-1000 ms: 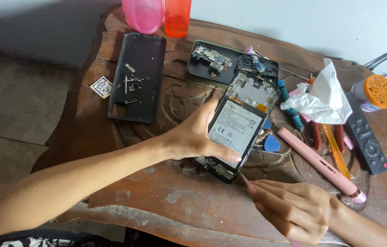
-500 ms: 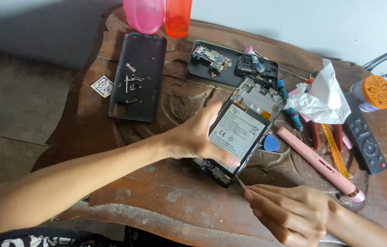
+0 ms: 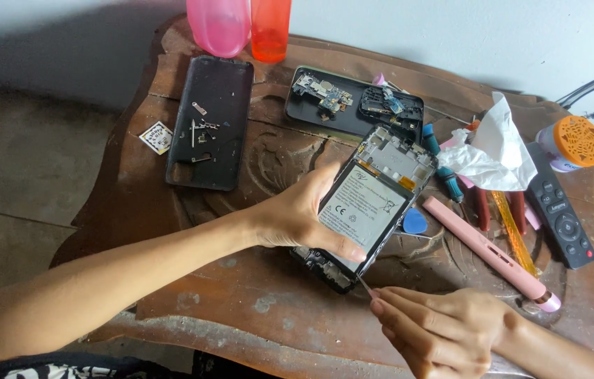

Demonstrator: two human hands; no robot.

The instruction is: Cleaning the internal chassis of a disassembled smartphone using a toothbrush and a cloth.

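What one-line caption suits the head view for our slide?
Left hand steadies an opened phone on a carved wooden table while the right hand works a thin tool at its lower edge.

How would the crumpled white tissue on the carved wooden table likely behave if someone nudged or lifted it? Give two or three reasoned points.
The crumpled white tissue looks thin and creased, so it is probably very light and floppy, sagging when lifted. Its loose upright peak suggests a nudge would deform it rather than slide it. It lies over the screwdrivers, so it may drag or catch on them.
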